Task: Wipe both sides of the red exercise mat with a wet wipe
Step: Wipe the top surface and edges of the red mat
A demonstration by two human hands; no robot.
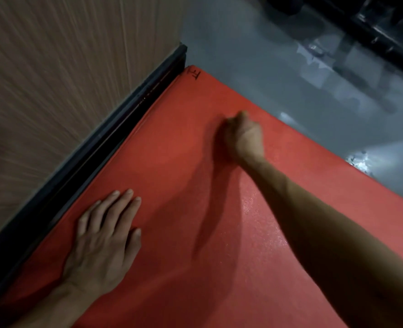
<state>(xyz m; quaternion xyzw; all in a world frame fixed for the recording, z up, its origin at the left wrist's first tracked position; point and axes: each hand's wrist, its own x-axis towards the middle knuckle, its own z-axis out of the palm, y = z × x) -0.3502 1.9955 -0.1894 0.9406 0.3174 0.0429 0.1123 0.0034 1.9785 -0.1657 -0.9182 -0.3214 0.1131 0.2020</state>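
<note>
Two hands on the red mat [172, 162]
Left hand [105, 237] lies flat, fingers straight; right hand [245, 136], farther up the mat, is blurred, fingers curled, grip unclear.

**Floor and what rests on it**

Glossy grey floor [254, 74], smooth, with pale reflections at far right and right. Flat red foam exercise mat [172, 162] lies directly on it, covering the near and centre area. Mat's left edge runs just beside a black baseboard strip [115, 138] at the foot of a beige wood-grain wall [53, 67]. Small black handwritten mark [195, 74] on the mat's far corner. Dark blurred objects at far right, unidentifiable.
</note>
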